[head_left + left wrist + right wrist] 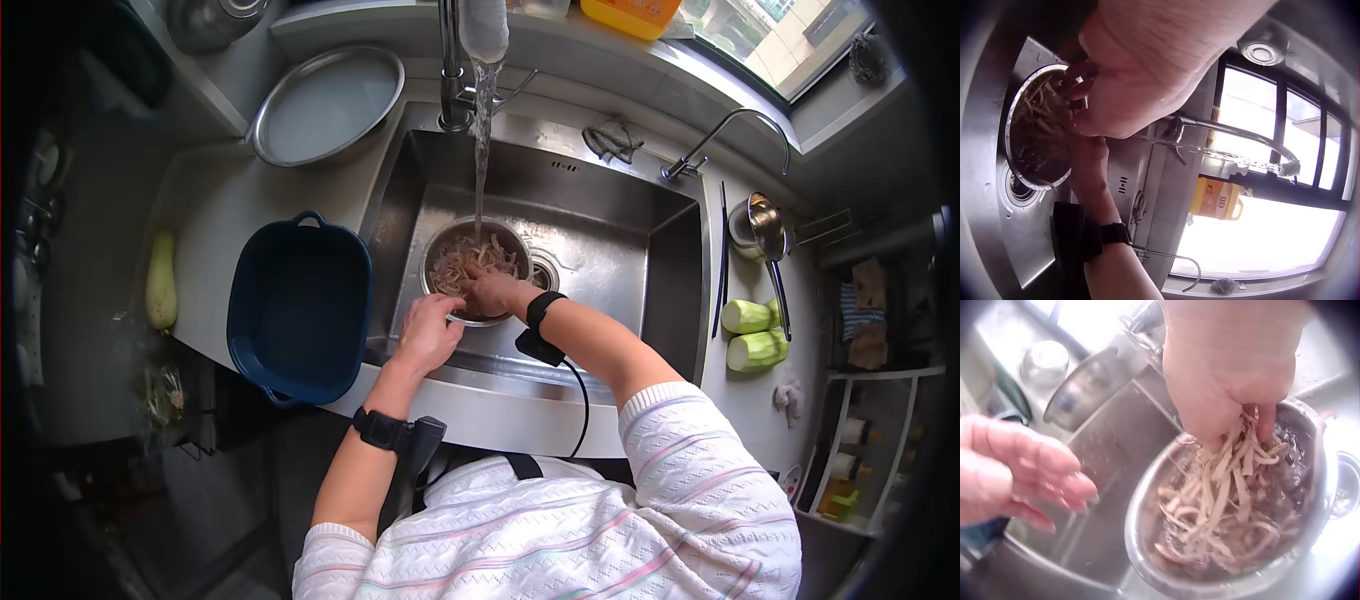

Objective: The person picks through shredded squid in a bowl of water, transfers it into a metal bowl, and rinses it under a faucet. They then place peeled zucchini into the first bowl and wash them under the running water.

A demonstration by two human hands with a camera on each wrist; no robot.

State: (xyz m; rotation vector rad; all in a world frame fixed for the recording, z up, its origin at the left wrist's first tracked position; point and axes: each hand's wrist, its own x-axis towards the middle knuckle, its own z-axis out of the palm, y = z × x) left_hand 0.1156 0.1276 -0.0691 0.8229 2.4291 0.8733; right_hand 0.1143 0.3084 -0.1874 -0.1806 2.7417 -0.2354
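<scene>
Steel bowl [1141, 559]: right hand [1229, 369] clutches pale strips [1210, 500], left hand [1010, 469] relaxed alongside.

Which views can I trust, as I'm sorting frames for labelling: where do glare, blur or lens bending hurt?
Head view: strong fisheye bending and dark corners, but the bowl reads sharp. Left wrist view: the window is blown out white, and the left hand looms soft. Right wrist view: the right hand and the strips are blurred, with glare at the lower right.
</scene>
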